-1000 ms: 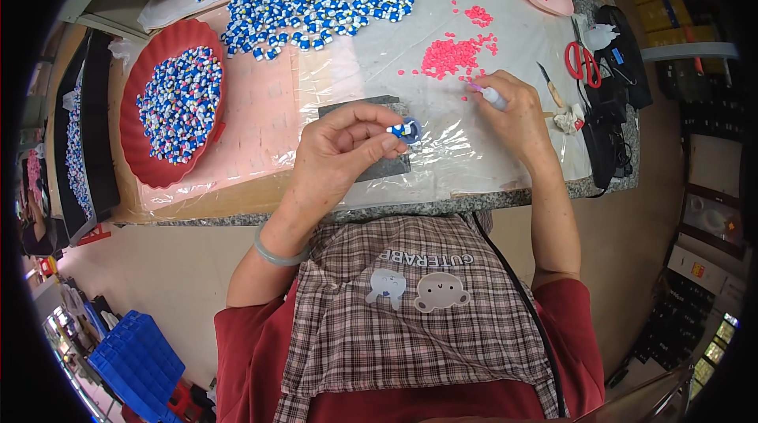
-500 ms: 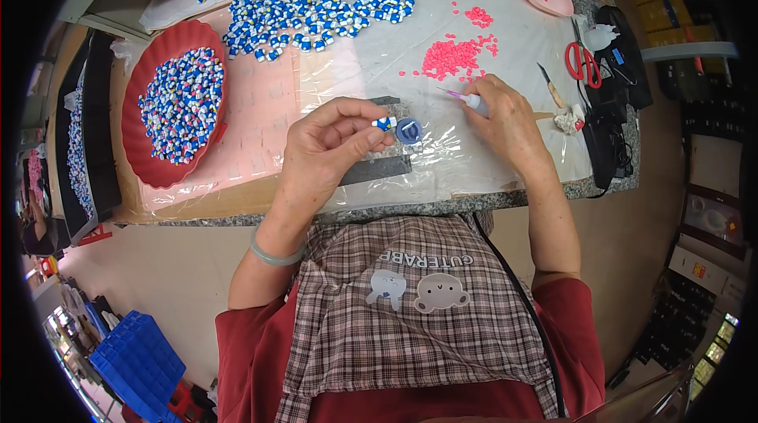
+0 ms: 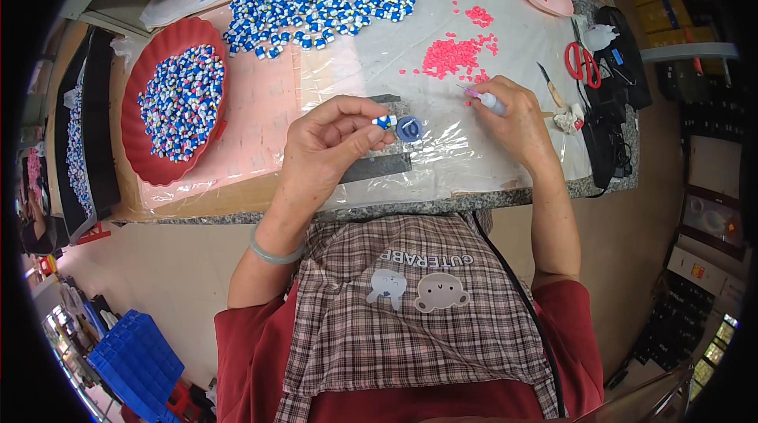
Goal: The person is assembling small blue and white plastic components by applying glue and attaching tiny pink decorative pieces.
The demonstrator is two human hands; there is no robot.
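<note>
My left hand (image 3: 325, 145) pinches a small blue-and-white figure piece (image 3: 384, 121) between thumb and fingertips. Just right of it lies a round blue lid-like thing (image 3: 410, 130) on the table. In my right hand (image 3: 515, 121) is a small white glue bottle (image 3: 491, 102) with a pink needle tip pointing up and left. A tiny pink piece (image 3: 468, 103) shows at the right fingertips; whether they pinch it I cannot tell. Beyond this hand spreads a heap of small pink pieces (image 3: 450, 58).
On the left stands a red scalloped tray (image 3: 133, 119) full of finished-looking blue, white and pink pieces. Many blue-and-white pieces (image 3: 316, 12) lie loose at the back. Red-handled scissors (image 3: 583, 66), a craft knife (image 3: 549, 85) and a pink dish (image 3: 550, 3) sit at the right.
My right hand has drawn back slightly to the right with the glue bottle, away from the pink heap. A pink piece now shows at its fingertips. The left hand stays nearly still.
</note>
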